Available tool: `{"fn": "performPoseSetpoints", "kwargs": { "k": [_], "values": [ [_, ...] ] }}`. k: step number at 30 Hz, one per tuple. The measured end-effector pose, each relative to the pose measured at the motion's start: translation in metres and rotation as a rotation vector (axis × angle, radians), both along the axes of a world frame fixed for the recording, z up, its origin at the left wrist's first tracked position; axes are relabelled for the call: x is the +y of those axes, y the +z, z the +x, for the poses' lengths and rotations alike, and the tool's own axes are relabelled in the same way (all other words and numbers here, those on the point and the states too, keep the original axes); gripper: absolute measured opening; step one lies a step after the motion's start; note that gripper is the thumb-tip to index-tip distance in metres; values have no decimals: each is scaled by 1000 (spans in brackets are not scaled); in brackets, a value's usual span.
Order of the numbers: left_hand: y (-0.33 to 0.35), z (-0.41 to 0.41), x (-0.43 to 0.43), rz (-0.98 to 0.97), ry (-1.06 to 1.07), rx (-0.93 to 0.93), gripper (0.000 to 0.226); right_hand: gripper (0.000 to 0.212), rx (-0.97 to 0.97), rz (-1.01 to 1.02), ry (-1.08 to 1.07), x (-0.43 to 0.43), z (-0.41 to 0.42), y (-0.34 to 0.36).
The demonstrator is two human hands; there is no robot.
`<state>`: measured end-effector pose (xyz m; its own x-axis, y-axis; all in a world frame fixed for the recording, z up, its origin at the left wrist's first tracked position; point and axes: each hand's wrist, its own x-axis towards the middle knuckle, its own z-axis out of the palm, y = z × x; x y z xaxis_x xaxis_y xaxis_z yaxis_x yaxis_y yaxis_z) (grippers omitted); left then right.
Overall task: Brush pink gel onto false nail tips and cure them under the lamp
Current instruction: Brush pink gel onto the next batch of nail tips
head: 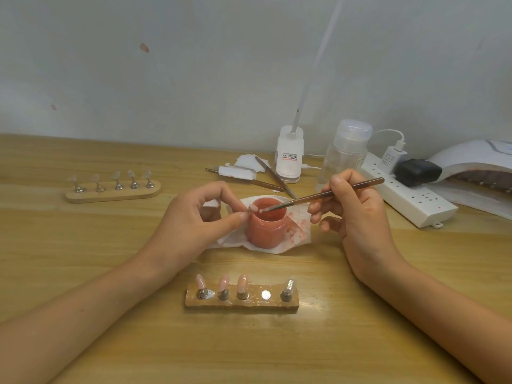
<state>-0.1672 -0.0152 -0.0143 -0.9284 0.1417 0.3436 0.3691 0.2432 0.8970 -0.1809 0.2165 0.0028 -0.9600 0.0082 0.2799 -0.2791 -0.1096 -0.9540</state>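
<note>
Left hand [199, 217] and right hand [357, 212] meet over the pink gel jar [267, 227], which stands on a stained tissue [297, 235] at the middle of the table [83, 273]. The right grips the brush [332, 193]. The left pinches one nail tip [252, 208], and the bristles seem to touch it. We recommend thin strokes from base to free edge, with surplus wiped on the jar rim and gel kept off skin. The tip looks small and pale pink; its coverage we cannot tell.

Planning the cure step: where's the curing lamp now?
Head view, far right of the frame: the white curing lamp sits just behind the power strip, right of the clear bottle.
</note>
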Motion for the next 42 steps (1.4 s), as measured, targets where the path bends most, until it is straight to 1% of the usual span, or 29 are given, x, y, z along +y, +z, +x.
{"fn": "performPoseSetpoints", "kwargs": {
  "k": [2, 4, 7, 11, 16, 18, 21, 22, 26, 29, 34, 38, 41, 42],
  "values": [
    [0, 0, 0, -3, 4, -1, 21, 22, 12, -45, 3, 1, 0, 1],
    [1, 0, 0, -8, 3, -4, 17, 20, 36, -73, 49, -1, 1, 3],
    [2, 0, 1, -15, 0, -3, 16, 21, 29, -35, 75, -3, 2, 2],
    [3, 1, 1, -12, -4, -5, 15, 23, 17, -2, -23, 4, 0, 1],
    [2, 1, 1, -6, 0, -14, 13, 33, 78, 0, -112, 14, -3, 4],
    [2, 0, 1, -6, -2, -16, 13, 33, 91, -4, -150, 19, -4, 5],
    [1, 0, 1, -11, -2, -11, 13, 35, 119, -45, -142, 25, -5, 9],
    [1, 0, 0, -12, 0, -12, 13, 35, 149, -54, -111, 25, -5, 10],
    [1, 0, 0, -6, -5, -20, 10, 14, 295, 35, 25, 22, -4, 11],
    [2, 1, 0, -5, -6, -19, 11, 10, 334, 55, 51, 24, -5, 10],
    [3, 3, 2, -23, -8, -8, 16, 16, 320, 0, 4, 32, -10, 10],
    [6, 5, 2, 6, 48, 2, 13, 12, 266, -79, -13, 32, -15, 6],
    [13, 8, 1, 43, 71, 14, 6, 11, 217, -118, -2, 30, -15, 2],
    [16, 10, 0, 43, 73, 19, 12, 10, 203, -125, 3, 29, -15, 1]
  ]
}}
